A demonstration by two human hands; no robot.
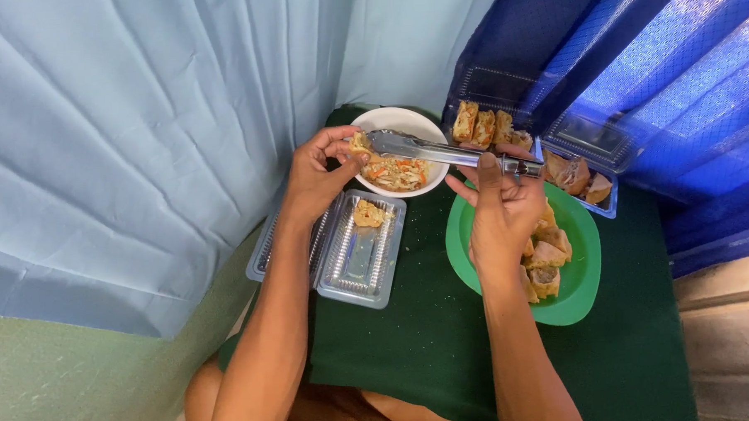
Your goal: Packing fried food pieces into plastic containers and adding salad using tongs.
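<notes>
Right hand grips metal tongs over the white bowl; left hand fingers pinch a fried piece.

both forearms reach forward; left hand pinches with curled fingertips, right hand grips closed (thumb up).

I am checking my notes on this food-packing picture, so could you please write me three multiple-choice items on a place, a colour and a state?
1. Where is the round white bowl of shredded filling?
A. on the dark green tablecloth
B. on the round green plastic plate
C. on the floor

2. What colour is the plate under the fried pieces?
A. red
B. green
C. white

3. What does the right hand hold?
A. a spoon
B. nothing
C. long metal tongs

Answers: 1 A, the cloth lies beneath it; 2 B, its rim shows green; 3 C, the fingers grip the handles, with the left hand at the tips.
</notes>
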